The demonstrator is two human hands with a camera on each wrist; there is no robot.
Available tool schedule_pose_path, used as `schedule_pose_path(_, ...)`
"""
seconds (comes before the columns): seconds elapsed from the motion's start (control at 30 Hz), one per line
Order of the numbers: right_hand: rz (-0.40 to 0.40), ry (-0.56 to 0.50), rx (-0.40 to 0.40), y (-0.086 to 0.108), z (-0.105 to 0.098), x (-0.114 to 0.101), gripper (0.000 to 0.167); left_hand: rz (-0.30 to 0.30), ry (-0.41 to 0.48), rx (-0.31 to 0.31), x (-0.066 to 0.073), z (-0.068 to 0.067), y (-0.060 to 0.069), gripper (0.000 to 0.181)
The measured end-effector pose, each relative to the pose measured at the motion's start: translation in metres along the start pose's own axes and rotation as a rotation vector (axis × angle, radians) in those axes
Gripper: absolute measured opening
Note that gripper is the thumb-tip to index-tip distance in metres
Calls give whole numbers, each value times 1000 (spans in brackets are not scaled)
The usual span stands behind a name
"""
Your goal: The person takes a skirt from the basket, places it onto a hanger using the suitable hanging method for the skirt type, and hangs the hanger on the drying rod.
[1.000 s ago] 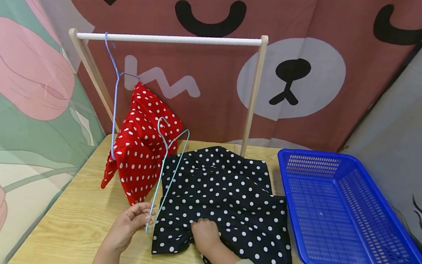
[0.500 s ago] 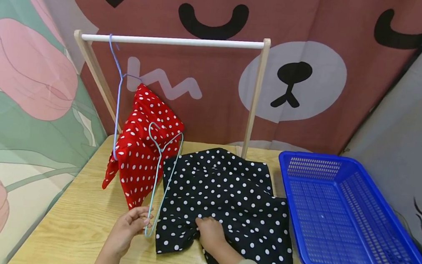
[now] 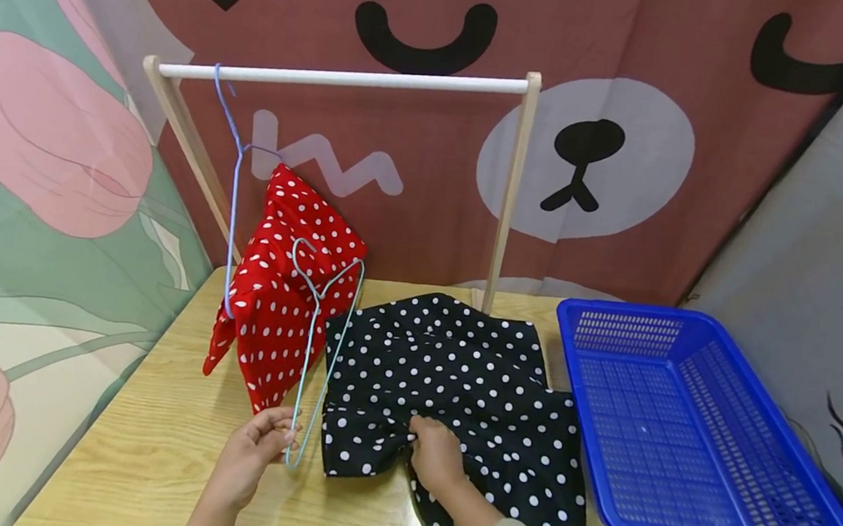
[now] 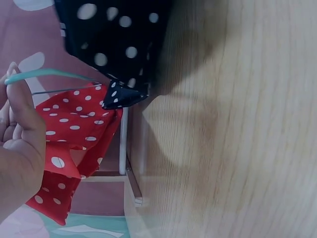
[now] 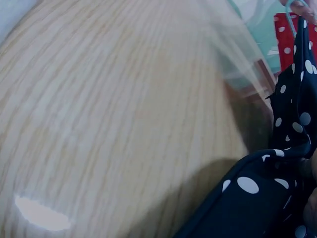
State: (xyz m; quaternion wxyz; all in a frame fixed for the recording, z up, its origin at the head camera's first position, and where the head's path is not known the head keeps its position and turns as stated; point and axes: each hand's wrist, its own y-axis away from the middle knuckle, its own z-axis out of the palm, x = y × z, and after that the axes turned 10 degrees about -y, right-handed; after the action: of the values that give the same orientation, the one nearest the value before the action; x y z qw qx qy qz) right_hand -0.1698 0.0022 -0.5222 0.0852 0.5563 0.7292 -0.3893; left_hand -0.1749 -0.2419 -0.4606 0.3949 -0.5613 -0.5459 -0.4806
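My left hand [image 3: 252, 453] pinches the lower end of a light teal clothes hanger [image 3: 309, 345], which stands upright with its hook at the top, beside the left edge of the black cloth. In the left wrist view, thumb and fingertips close on the hanger wire [image 4: 44, 73]. My right hand [image 3: 438, 457] grips the front edge of a black cloth with white polka dots [image 3: 486, 386], bunching it and lifting it a little off the table. The cloth otherwise lies spread out, and its exact garment kind cannot be made out. The right fingertips are partly hidden in the folds.
A wooden rack with a white rod [image 3: 377, 81] stands at the back. From it hangs a lilac hanger [image 3: 235, 197] bearing a red polka-dot cloth [image 3: 282, 309]. On the right sits a blue plastic basket [image 3: 593, 453]. Everything rests on a wooden table [image 3: 143, 439].
The teal hanger has shifted left and tilted slightly away from the black cloth. My right hand has moved a little right and up, drawing the cloth's front left corner with it.
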Motion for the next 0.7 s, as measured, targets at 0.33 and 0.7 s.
schedule_pose_path(0.33, 97, -93, 19, -8, -12, 2, 24, -41, -36, 29, 2, 0, 0, 31)
schedule_pose_path(0.7, 172, -156, 14, -12, -17, 6, 23, -29, -309, 170, 5, 0, 4, 24)
